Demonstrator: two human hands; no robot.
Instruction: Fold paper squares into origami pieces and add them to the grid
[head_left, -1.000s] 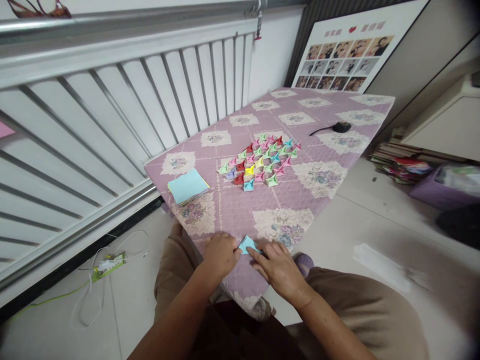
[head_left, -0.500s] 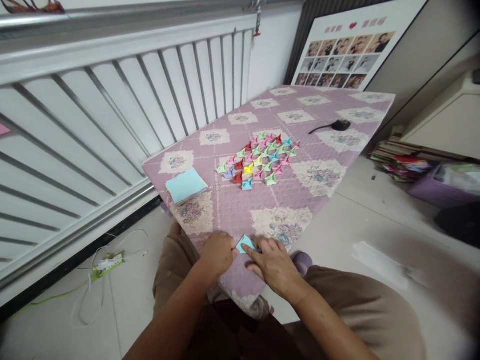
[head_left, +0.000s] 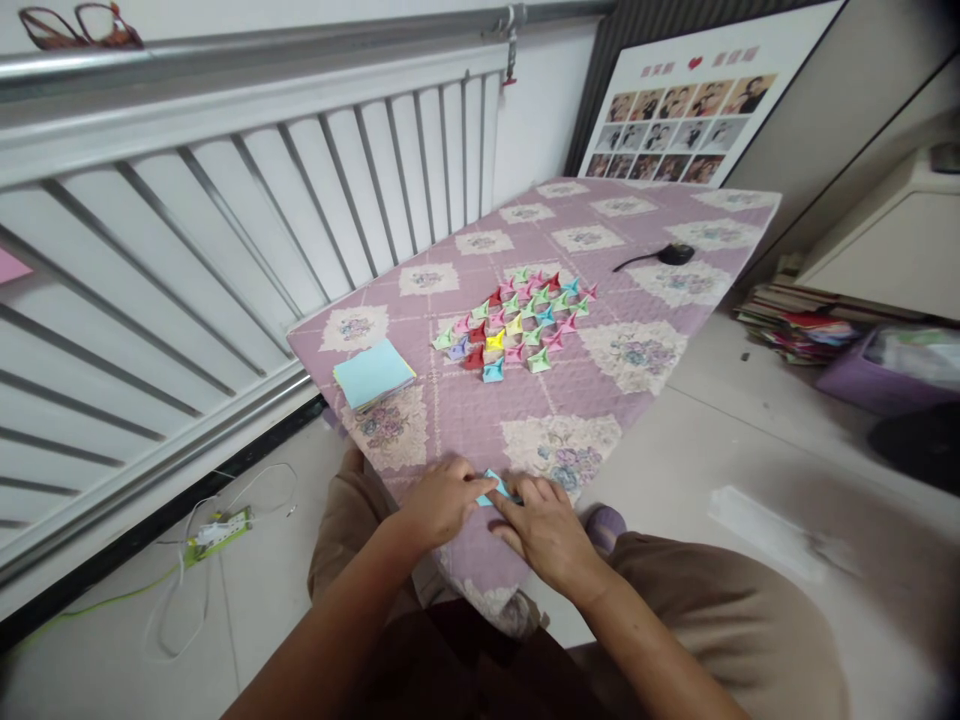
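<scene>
Head view: left hand has closed in beside right hand, both sets of fingers now pinching the blue paper flat on the bench.

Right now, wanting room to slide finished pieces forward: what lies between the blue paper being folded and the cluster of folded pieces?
Only bare quilted tablecloth, in the head view.

Your left hand and right hand press a blue paper flat at the bench's near edge, with a paper stack and folded pieces farther back.
</scene>
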